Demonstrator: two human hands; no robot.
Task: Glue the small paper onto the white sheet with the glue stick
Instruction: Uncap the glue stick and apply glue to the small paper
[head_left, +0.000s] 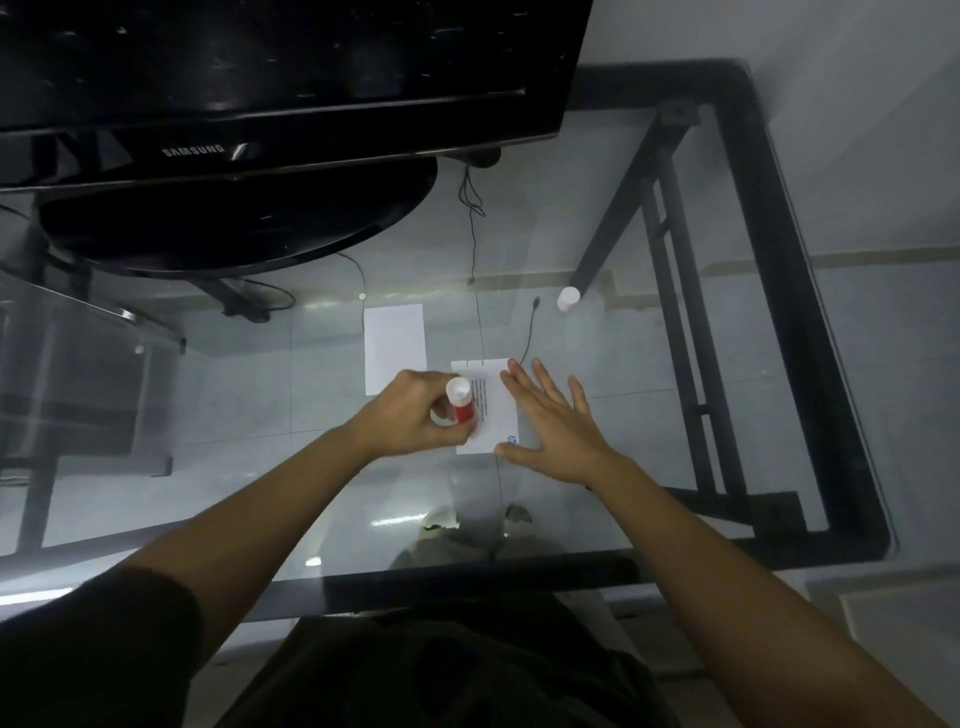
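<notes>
A small printed paper (492, 402) with dark text lines and a blue logo lies on the glass table. My left hand (410, 415) grips a red and white glue stick (461, 401), held tilted over the paper's left edge. My right hand (553, 423) lies flat with fingers spread on the paper's right side. A plain white sheet (395, 345) lies just beyond my left hand, apart from the small paper. The glue stick's white cap (568, 299) stands farther back to the right.
A black Samsung monitor (260, 93) on a round base (234, 223) fills the back left. Thin cables (475, 249) run under the glass. The table's black frame (795, 291) edges the right side and front.
</notes>
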